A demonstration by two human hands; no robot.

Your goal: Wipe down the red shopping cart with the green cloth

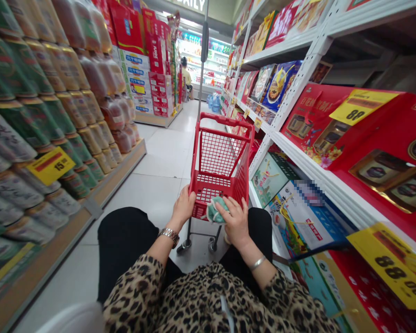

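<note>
While the left hand (184,206) closes its fingers over the near rim of the red cart (220,155), the right hand (236,221) pinches a green cloth (215,212) against it.

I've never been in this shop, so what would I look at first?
The little red cart in the middle of the aisle jumps out, with the left hand gripping its near rim and the right hand resting on a green bundle. Next come the big red gift boxes with yellow price tags on the right-hand shelves, facing rows of stacked tins on the left.
</note>
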